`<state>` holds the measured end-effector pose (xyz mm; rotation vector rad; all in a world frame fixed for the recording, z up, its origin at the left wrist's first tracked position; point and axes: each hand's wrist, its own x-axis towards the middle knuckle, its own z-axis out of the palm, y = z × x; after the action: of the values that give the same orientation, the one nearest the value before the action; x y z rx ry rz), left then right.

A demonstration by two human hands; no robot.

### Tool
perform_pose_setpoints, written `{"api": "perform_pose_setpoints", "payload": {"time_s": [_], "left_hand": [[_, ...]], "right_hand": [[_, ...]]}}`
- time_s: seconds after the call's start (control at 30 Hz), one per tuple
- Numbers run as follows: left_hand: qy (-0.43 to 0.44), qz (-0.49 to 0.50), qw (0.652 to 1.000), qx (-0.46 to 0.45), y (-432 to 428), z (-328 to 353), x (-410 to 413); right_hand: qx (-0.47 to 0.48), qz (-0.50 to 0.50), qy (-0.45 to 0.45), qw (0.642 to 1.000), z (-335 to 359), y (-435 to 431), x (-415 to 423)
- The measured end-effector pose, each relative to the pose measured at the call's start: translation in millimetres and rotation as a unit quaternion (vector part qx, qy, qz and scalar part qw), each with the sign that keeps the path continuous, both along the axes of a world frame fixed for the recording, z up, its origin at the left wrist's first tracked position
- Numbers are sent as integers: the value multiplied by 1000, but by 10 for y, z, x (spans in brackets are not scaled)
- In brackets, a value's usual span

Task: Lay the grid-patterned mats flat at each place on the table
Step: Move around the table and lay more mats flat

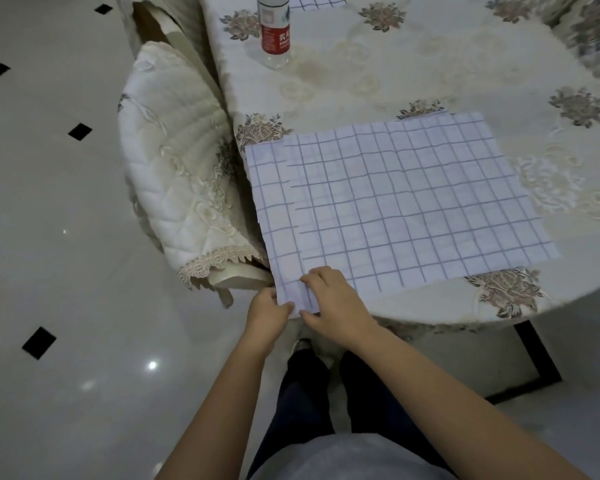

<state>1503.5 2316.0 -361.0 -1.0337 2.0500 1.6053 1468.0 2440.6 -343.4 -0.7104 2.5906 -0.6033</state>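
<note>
The grid-patterned mat [395, 202] I hold is a thin, matt sheet with faint creases across its smooth face; whether it is paper or soft plastic I cannot tell. Under it the tablecloth [413, 64] is dull woven cloth, its floral figures slightly raised and its hem fuzzy. The chair cover [167, 161] is quilted cream fabric with a soft sheen, edged in lace trim [219, 261]. The water bottle [274, 29] is clear, shiny plastic with a glossy label [274, 38]. The floor [49, 237] is polished tile that reflects bright light spots. My trousers [298, 403] are dark matt cloth.
</note>
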Motion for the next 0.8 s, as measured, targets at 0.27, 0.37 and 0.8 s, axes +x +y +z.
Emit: {"api": "perform_pose_setpoints", "payload": {"time_s": [0.27, 0.37, 0.8], "left_hand": [[43, 92, 992, 71, 198, 127, 146], [64, 83, 992, 66, 273, 214, 135], [176, -133, 966, 138, 457, 675, -18]], "right_hand": [[-4, 52, 18, 998, -22, 158, 135], [-27, 37, 17, 999, 19, 200, 107], [-226, -222, -87, 945, 450, 830, 59]]}}
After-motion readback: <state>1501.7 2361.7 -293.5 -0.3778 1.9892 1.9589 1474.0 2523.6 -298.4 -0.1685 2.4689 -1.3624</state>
